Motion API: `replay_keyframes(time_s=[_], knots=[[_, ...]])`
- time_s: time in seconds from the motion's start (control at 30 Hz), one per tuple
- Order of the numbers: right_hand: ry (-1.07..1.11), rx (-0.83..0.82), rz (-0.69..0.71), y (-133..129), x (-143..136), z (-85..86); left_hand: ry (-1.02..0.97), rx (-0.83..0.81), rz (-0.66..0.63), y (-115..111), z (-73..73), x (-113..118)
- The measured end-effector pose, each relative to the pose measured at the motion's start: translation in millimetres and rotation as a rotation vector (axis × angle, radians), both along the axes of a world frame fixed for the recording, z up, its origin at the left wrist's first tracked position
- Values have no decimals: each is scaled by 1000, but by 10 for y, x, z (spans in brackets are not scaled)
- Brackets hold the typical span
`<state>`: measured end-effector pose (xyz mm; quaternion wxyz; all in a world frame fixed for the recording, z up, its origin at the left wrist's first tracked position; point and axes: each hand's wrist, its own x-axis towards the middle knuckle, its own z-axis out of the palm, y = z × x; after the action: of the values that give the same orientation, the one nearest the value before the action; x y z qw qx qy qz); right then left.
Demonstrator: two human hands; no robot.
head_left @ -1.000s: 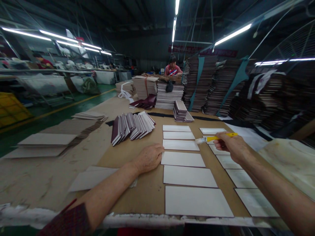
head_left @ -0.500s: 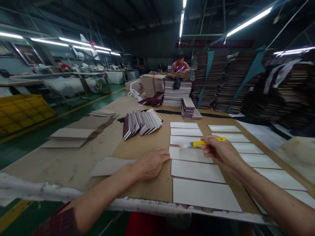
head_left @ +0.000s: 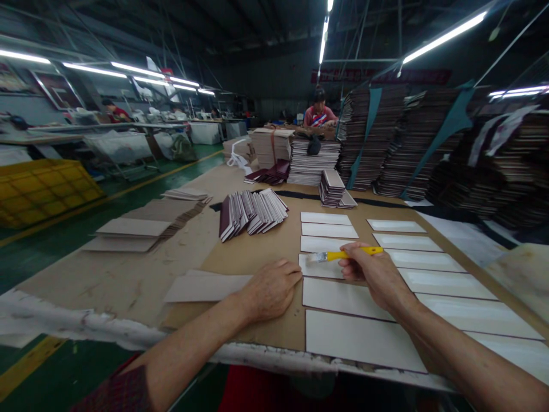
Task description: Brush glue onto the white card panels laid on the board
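My right hand grips a yellow-handled brush. Its pale bristles rest over the left part of a white panel in the nearer column. At that panel's left edge are the fingertips of my left hand, fingers bent and close together; whether they pinch anything is hidden. Two larger white panels lie closer to the table's front edge. On the right, a second column of panels has shiny, wet-looking surfaces. Beige sheets lie beside my left wrist.
Fanned maroon-edged panels and a small stack stand farther back. Layered beige boards lie at left. Tall stacks rise behind the table. A person is behind the stacks; a yellow crate stands at far left.
The brush and my right hand have moved left across the panel, relative to the panels. My left hand stays by its left edge. The whole view has shifted slightly.
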<state>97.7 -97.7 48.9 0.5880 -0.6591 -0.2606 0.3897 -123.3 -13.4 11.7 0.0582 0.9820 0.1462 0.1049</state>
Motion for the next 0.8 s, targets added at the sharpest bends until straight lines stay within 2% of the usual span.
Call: replay_keyframes(time_s=[0.37,0.53,0.8], knots=[[-45,-60,57,116,-14,-152,35,25,9,-22,25,-3],[-90,-97,21,90,196,-124,18,2,16,-7,3,-4],[-188,-106,-33,-149,608,-111,-10,-17,27,6,-31,-11]])
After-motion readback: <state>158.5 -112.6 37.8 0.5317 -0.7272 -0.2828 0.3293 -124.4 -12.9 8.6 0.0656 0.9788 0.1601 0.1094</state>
